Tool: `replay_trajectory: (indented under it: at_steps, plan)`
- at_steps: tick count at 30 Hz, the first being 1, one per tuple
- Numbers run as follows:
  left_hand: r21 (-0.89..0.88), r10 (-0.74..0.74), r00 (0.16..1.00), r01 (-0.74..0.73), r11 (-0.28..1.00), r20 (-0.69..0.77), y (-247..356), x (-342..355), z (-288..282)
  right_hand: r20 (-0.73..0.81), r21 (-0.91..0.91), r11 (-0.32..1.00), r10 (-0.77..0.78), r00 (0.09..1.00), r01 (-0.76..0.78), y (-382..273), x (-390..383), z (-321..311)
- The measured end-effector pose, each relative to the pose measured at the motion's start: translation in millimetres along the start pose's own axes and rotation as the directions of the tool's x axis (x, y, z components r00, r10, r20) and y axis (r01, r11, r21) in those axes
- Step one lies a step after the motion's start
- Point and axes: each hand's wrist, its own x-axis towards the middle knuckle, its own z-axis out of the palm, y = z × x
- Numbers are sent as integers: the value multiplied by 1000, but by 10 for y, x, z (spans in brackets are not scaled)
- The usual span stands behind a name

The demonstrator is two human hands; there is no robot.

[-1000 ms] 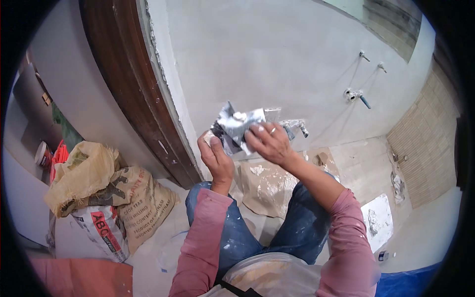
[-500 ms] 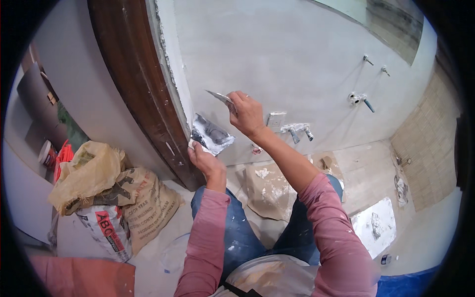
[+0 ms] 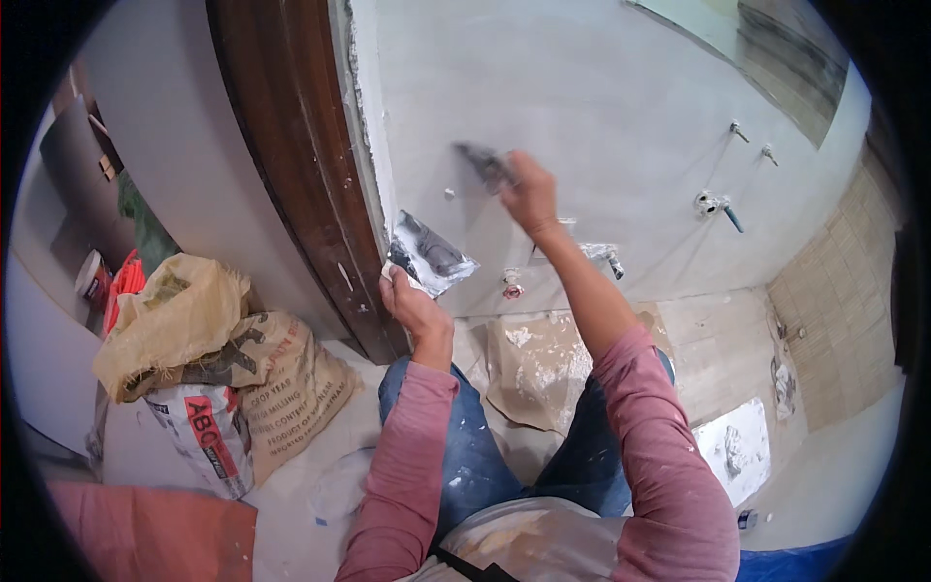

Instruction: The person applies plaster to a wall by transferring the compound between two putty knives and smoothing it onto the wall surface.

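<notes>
My right hand [image 3: 531, 197] is closed around a putty knife [image 3: 482, 163], whose dark blade is smeared by motion against the pale grey wall [image 3: 601, 97]. A small white blob [image 3: 449, 194] shows on the wall just below that blade. Lower down, my left hand [image 3: 417, 308] grips a broad metal putty blade [image 3: 430, 256] by its whitish handle. White filler coats parts of this wide blade, which sits beside the lower wall next to a dark wooden door frame [image 3: 291, 155]. A rough white strip [image 3: 367, 97] runs along the frame's edge.
Pipe fittings [image 3: 713, 204] and taps [image 3: 606, 257] stick out from the wall. Stained cardboard [image 3: 533, 373] lies on the floor before my knees. Sacks [image 3: 291, 388] stand at the left. A white board with filler [image 3: 734, 456] lies at the right.
My right hand has moved right and up, its putty knife now blurred near the wall. The view has shifted slightly. My left hand still holds the wide blade.
</notes>
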Motion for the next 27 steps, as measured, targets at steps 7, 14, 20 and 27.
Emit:
replay_trajectory:
  at_steps: [7, 14, 20, 27]
  plan:
    - [8, 0, 1000, 0, 1000, -5, -4, 50, -28, 152, 27, 1000, -17, 988, 13, -352, -360, -95]
    - [-9, -18, 1000, 18, 1000, 1, -37, -2, 28, 322, -180, 963, -135, 937, 200, -188, -275, 222]
    - [7, 28, 999, -28, 1000, -15, -57, 102, -84, 182, -223, 964, -103, 978, 143, -308, 325, 73]
    - [-14, -12, 1000, 12, 1000, 15, -2, -1, 16, -261, -175, 985, -47, 964, 1, -135, 1242, -437]
